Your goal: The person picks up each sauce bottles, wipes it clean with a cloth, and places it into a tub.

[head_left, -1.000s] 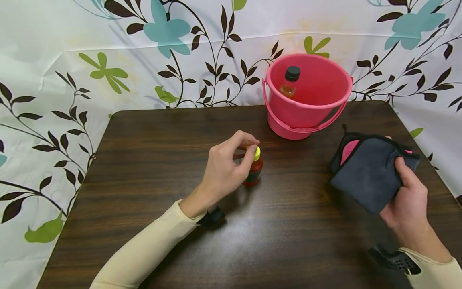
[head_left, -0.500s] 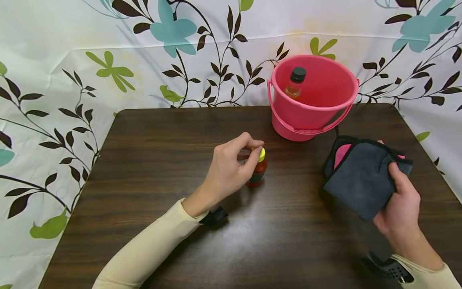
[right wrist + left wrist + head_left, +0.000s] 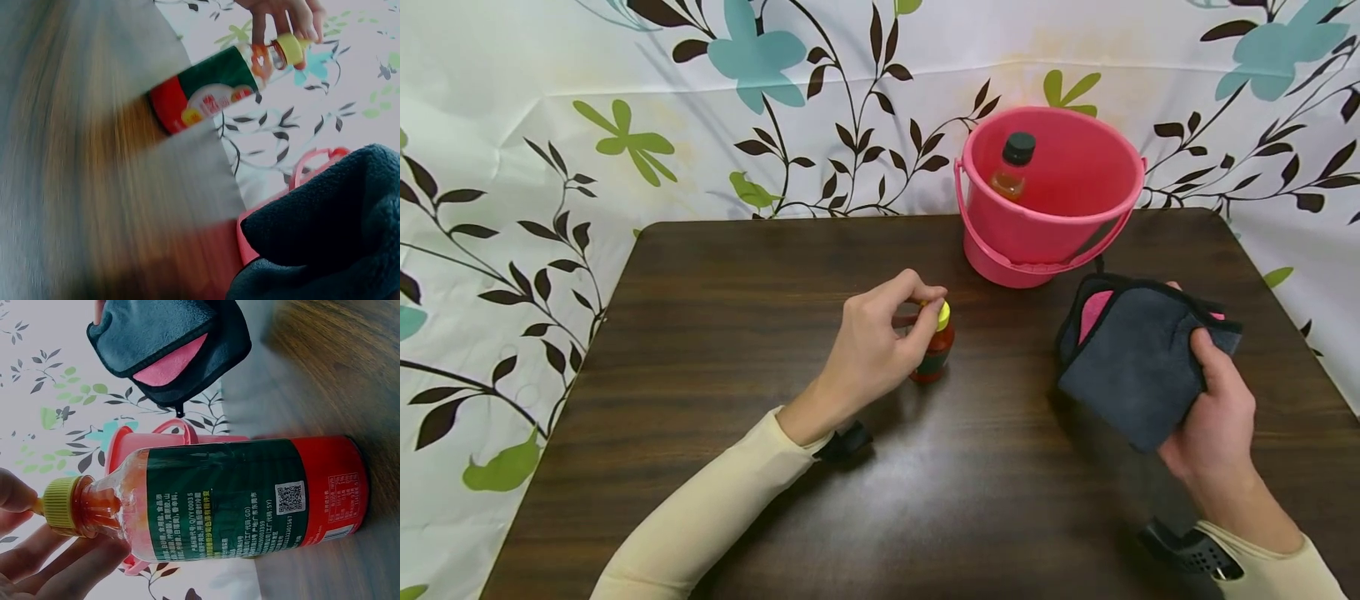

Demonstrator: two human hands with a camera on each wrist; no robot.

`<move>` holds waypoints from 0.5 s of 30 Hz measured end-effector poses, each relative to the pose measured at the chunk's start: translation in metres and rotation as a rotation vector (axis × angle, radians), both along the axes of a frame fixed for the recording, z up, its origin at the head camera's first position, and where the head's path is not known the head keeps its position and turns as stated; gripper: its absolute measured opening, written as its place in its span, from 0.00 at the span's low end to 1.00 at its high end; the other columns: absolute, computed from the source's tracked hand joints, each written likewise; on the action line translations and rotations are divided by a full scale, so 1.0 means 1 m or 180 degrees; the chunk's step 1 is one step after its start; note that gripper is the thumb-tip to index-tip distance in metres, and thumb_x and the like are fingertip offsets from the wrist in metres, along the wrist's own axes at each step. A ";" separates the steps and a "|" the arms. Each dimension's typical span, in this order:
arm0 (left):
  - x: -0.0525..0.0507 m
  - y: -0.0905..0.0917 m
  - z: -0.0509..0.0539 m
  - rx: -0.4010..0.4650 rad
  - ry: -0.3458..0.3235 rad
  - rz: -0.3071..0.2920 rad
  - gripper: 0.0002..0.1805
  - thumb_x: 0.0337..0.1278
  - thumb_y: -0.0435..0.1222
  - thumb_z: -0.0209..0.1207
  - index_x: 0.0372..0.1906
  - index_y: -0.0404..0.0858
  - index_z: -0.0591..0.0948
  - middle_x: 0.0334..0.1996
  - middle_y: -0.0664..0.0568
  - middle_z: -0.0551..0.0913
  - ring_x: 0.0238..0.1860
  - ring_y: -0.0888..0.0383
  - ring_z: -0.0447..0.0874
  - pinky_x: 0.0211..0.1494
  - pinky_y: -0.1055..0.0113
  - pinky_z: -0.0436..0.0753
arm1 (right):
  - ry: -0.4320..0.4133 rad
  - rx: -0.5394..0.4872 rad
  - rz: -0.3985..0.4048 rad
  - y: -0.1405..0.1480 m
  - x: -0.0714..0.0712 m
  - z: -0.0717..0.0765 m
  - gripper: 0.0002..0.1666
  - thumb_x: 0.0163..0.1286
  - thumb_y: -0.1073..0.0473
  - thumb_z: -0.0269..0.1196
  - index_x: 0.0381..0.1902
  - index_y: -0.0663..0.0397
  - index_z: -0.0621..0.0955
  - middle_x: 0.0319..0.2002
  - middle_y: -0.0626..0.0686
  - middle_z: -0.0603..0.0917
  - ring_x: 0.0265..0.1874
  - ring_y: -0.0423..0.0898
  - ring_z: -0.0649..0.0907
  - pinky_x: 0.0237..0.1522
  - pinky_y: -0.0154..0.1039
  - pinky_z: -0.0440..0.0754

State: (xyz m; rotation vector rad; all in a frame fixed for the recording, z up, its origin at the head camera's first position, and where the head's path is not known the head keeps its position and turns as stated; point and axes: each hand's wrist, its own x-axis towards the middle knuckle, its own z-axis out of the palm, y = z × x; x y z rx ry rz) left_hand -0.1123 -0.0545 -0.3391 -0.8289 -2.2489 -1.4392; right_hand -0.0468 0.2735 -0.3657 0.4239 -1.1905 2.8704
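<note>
- Left hand [image 3: 876, 343] pinches the yellow-capped bottle [image 3: 936, 358] by its tip; right hand [image 3: 1213, 421] grips gray cloth [image 3: 1135, 358]; beyond and between them, a pink bucket [image 3: 1026, 237] holds a dark-capped bottle [image 3: 1015, 167].
- Left wrist: red sauce [image 3: 103, 509] shows beside the left hand.
- Right wrist: cloth overlaps bucket.

The cloth [image 3: 1131, 367] partly hides the right grip [image 3: 1217, 417].

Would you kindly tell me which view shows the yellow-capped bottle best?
The left wrist view: there the bottle appears largest, its QR code clear. The right wrist view shows it smaller, from another side; the head view shows it small, partly hidden by the left hand.
</note>
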 end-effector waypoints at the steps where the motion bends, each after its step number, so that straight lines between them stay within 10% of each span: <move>1: 0.000 0.000 0.000 0.0001 -0.0010 -0.0001 0.02 0.69 0.29 0.63 0.38 0.35 0.82 0.45 0.45 0.94 0.45 0.56 0.95 0.46 0.66 0.91 | -0.0004 0.0129 -0.0034 -0.003 0.000 0.001 0.34 0.87 0.55 0.26 0.86 0.52 0.51 0.71 0.54 0.67 0.62 0.48 0.78 0.55 0.40 0.88; 15: 0.000 0.000 -0.001 -0.0026 0.0093 0.0030 0.01 0.69 0.28 0.63 0.40 0.35 0.84 0.44 0.45 0.91 0.45 0.56 0.92 0.47 0.69 0.90 | -0.0198 0.1196 -0.0240 -0.077 -0.009 0.018 0.33 0.89 0.48 0.38 0.86 0.46 0.58 0.74 0.46 0.73 0.59 0.38 0.82 0.53 0.33 0.88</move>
